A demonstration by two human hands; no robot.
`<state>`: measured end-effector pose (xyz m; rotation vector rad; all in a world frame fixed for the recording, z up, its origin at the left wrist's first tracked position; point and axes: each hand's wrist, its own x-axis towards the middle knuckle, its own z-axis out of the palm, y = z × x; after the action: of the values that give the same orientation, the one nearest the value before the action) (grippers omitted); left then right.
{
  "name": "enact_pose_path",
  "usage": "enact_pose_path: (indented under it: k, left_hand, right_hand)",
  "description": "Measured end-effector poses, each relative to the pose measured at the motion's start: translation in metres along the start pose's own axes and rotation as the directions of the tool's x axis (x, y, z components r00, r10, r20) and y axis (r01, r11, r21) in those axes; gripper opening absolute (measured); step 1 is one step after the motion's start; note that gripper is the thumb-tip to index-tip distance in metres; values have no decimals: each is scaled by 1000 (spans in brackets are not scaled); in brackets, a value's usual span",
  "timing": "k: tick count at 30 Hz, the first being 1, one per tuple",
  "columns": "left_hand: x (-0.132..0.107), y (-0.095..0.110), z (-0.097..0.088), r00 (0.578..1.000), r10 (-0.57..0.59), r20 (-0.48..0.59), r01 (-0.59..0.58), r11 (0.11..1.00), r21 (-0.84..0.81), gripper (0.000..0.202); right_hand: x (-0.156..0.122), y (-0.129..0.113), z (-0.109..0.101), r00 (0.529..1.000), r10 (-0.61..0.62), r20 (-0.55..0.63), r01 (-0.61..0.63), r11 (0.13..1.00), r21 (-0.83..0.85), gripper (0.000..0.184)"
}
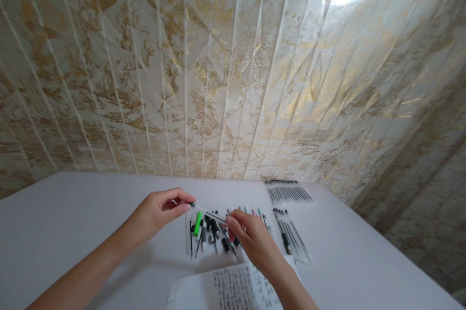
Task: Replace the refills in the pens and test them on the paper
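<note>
A slim clear pen (210, 214) with a dark end is stretched between my two hands above the table. My left hand (164, 206) pinches its dark end between thumb and fingertips. Closed around the other end is my right hand (251, 232), whose fingers hide that tip. Under the pen lies a loose pile of mixed pens, among them a bright green marker (197, 223), a grey-and-white pen (204, 236) and several black pens and caps. My right forearm crosses over handwritten paper sheets (233, 285).
On the right, a neat row of slim black-capped pens (289, 193) lies near the back edge. A second, smaller group (291, 232) lies in front of it, with a thicker black pen (285, 241). Gold-patterned curtains (204, 82) hang behind the pale table (54, 232).
</note>
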<state>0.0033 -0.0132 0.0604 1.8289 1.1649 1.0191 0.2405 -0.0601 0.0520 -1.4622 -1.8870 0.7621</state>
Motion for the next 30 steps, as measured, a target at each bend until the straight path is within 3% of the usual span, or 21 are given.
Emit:
enact_pose_path:
  k: [5,9,12,15,18,22,24,26,30]
  left_hand:
    - [0,1,0,1000,-4,-5,4,1000,-21,23]
    - [0,-2,0,1000,-5,11,5,1000,-26,22]
    - [1,-3,1,1000,-8,19,9,999,-38,22]
    - [1,-2,1,1000,-15,11,15,999,-39,23]
    - [0,0,1,1000,-13,20,14,999,-36,23]
    - [-1,1,1,999,-10,36,11,1000,-26,24]
    - [-1,1,0,999,-11,36,12,1000,-24,23]
    - [0,1,0,999,-5,47,6,1000,-25,21]
    - [-1,4,-3,993,21,114,-15,998,-53,18]
  right_hand:
    - [1,-2,0,996,-17,-87,18,1000,16,9]
    - [0,-3,-1,1000,-11,-9,11,1000,2,27]
    - [-1,-3,-1,998,-11,-57,11,1000,-6,10]
    - [-1,-3,-1,996,-26,-91,23,999,-36,8]
    - [0,-3,-1,999,-46,-26,45,998,-48,28]
    - [-1,-4,0,997,-50,-60,43,993,-110,10]
    - [-2,-6,1,996,-53,-65,45,990,-131,10]
    - [-3,-6,0,999,-47,-5,46,996,-76,21]
    - [-4,-2,-4,966,-86,244,27,972,234,35]
